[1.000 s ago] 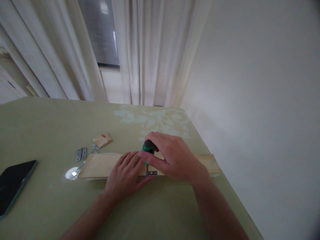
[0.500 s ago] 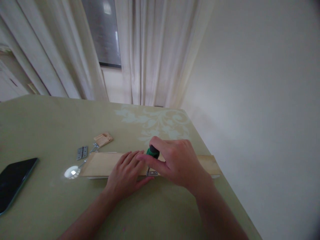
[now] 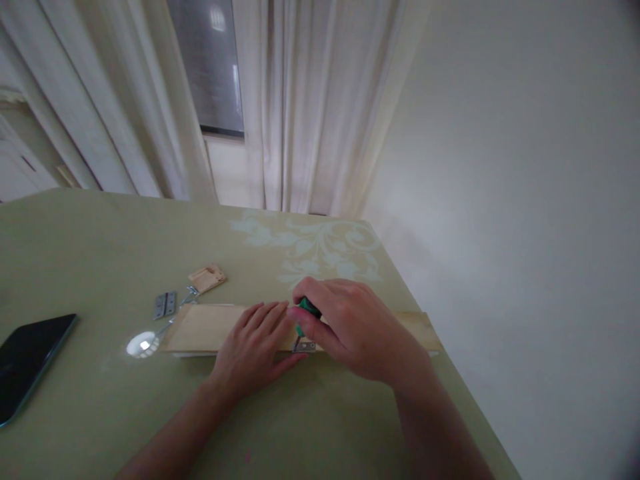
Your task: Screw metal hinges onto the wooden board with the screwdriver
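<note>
My right hand (image 3: 355, 327) is closed round a small screwdriver (image 3: 310, 307) with a green and black handle. The shaft slants down to a metal hinge (image 3: 305, 347) at the near edge of a pale wooden board (image 3: 200, 327). My fingers hide part of the handle. My left hand (image 3: 257, 343) lies on the board with its fingers stretched out flat and its thumb along the near edge beside the hinge. The board rests lengthwise on something thin and white that shows below its near edge.
Left of the board lie a second hinge (image 3: 165, 305), several screws (image 3: 190, 295), a small wooden piece (image 3: 207, 278) and a shiny round object (image 3: 144, 345). A phone (image 3: 33, 363) lies at the far left. The table's right edge borders a white wall (image 3: 525, 220).
My right hand has turned slightly round the screwdriver, and the handle now shows less of its black top. My left hand stays in place on the board.
</note>
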{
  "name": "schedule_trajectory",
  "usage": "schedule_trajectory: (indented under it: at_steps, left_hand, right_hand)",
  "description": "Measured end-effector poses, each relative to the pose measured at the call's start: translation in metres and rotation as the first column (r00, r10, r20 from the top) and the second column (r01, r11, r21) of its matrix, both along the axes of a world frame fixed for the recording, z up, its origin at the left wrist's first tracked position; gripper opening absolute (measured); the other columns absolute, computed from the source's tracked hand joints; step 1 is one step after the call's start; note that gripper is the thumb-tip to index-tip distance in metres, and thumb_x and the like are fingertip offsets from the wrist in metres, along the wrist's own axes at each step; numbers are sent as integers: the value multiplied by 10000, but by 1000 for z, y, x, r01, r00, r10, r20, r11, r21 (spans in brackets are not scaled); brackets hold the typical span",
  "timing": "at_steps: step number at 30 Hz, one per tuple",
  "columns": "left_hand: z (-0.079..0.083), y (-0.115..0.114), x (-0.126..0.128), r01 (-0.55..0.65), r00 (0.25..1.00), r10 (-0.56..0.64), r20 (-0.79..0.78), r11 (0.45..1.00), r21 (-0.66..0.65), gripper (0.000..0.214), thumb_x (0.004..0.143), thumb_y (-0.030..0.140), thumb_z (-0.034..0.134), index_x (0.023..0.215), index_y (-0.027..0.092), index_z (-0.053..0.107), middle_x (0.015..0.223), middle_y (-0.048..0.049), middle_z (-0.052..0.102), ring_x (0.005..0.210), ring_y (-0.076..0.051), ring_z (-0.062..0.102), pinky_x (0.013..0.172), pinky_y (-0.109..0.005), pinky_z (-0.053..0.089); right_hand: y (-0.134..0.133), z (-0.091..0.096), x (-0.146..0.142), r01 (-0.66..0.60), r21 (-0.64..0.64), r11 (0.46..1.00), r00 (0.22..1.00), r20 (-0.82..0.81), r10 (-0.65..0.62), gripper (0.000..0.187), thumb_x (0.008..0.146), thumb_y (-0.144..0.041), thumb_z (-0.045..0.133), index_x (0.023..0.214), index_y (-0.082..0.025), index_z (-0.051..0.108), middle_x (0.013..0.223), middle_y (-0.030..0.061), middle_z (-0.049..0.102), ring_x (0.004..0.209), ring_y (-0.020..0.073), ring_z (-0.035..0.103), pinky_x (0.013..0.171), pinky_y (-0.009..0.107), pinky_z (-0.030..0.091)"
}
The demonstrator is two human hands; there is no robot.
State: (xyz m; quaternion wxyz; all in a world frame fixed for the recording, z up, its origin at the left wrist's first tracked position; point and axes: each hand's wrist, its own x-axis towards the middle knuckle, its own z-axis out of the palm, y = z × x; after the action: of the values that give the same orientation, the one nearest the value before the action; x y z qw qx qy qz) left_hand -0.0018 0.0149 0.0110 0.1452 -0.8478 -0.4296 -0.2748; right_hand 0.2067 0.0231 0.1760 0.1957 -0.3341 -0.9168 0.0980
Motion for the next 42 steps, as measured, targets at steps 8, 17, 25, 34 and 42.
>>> schedule_trajectory:
  at_steps: [8, 17, 25, 34, 42]
  left_hand:
    - [2, 0, 1, -2, 1000, 2, -13, 1000, -20, 601, 968, 656, 611, 1316, 172, 680, 1187, -162, 752, 1166, -359, 677, 1021, -519, 503]
    - [2, 1, 1, 23, 999, -23, 27, 1000, -15, 546, 963, 626, 637, 1292, 195, 701, 1203, -152, 757, 1190, -350, 667, 1037, -513, 488]
    - [9, 0, 1, 17, 1000, -14, 26, 993, -118, 563, 933, 617, 684, 1286, 179, 677, 1336, -164, 695, 1209, -356, 647, 1047, -536, 489]
    - [18, -9, 20, 455, 760, -205, 617, 845, -280, 258, 1075, 285, 477, 1154, 208, 711, 1045, -70, 792, 955, -208, 738, 859, -336, 579]
    - [15, -1, 24, 569, 565, 2, 825, 722, -392, 274, 979, 356, 576, 1000, 189, 793, 968, -63, 834, 888, -220, 774, 837, -290, 583]
  right_hand:
    - [2, 0, 5, -15, -7, 1000, 999, 31, 16, 230, 1118, -393, 445, 1098, -211, 585, 958, 36, 716, 873, 184, 634, 784, 307, 402]
    - [-4, 6, 3, -98, 2, 995, 994, 40, 98, 201, 1108, -347, 495, 1120, -194, 626, 1037, 59, 716, 982, 201, 620, 911, 343, 440]
    - [-22, 9, 10, -60, -56, 997, 996, 61, 63, 158, 1095, -229, 502, 1201, -191, 614, 1171, 87, 672, 1105, 214, 602, 1006, 368, 476]
    - [-23, 45, 15, -189, -101, 977, 924, 320, 212, 287, 1029, -61, 482, 1192, -195, 676, 1166, 92, 673, 1125, 214, 632, 993, 365, 503]
    - [-31, 62, -6, 136, -12, 991, 835, 540, -108, 382, 1087, -518, 448, 1298, -270, 648, 1099, 97, 772, 992, 293, 742, 813, 381, 535]
